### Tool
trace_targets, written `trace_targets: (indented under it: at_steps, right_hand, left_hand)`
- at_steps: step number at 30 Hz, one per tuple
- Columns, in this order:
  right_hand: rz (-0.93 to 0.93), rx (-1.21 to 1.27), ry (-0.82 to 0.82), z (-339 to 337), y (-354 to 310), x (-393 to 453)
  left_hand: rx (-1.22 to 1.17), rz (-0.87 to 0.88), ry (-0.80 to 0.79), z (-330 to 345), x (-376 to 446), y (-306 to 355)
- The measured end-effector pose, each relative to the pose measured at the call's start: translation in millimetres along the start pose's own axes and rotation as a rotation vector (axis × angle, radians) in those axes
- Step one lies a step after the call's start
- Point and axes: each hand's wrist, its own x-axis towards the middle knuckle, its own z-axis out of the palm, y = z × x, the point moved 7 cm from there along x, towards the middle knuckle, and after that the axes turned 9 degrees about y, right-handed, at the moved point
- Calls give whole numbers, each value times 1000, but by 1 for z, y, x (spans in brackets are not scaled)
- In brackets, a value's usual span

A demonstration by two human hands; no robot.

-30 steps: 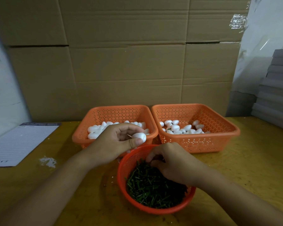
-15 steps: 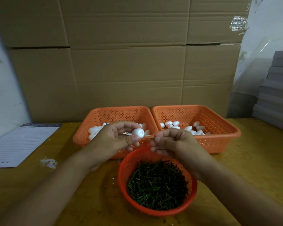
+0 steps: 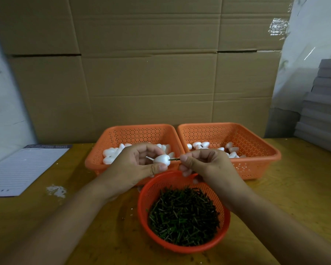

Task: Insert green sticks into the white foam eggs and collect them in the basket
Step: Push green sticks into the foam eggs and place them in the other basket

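Observation:
My left hand pinches a white foam egg between thumb and fingers, above the left basket's front rim. My right hand grips a short green stick whose tip touches the egg's right end. Below both hands a round orange bowl holds a heap of green sticks. Behind stand two orange perforated baskets: the left basket and the right basket, each with several white foam eggs inside.
The yellow wooden table carries a lined paper pad at the left and white crumbs near it. A cardboard wall closes the back. Grey stacked sheets stand at the right.
My right hand rose out of the stick bowl with a green stick and brought it to the egg. My left hand lifted the egg slightly and held it level with the stick.

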Motion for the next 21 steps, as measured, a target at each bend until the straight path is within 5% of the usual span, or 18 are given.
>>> trace_targets:
  at_steps: [21]
  right_hand:
    - [-28,-57,-7,6,1,-3]
  left_hand:
    - [65,22,0,7,-3,-2]
